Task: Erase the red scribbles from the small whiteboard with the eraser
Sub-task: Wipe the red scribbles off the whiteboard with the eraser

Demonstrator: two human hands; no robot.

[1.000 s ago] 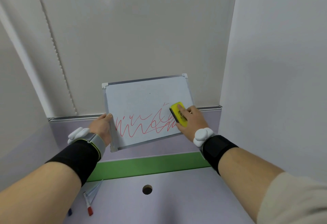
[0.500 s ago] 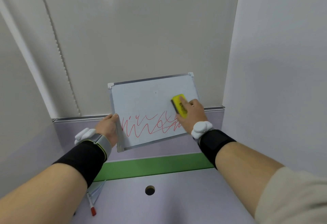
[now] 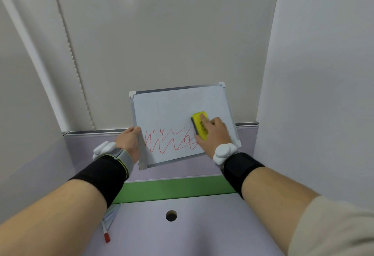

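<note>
Right hand (image 3: pixel 214 134) curls its fingers over the yellow eraser (image 3: pixel 200 125) and presses it flat on the small whiteboard (image 3: pixel 166 112), at about 3 o'clock on the board's face. Left hand (image 3: pixel 129 141) grips the board's left edge, thumb on the frame. Leaning against the wall, the board is tilted, its upper half wiped white, with red scribbles (image 3: pixel 168 140) zigzagging across the lower half. At 7 o'clock a red-capped marker (image 3: pixel 106 233) lies on the lilac tabletop (image 3: pixel 202 225).
</note>
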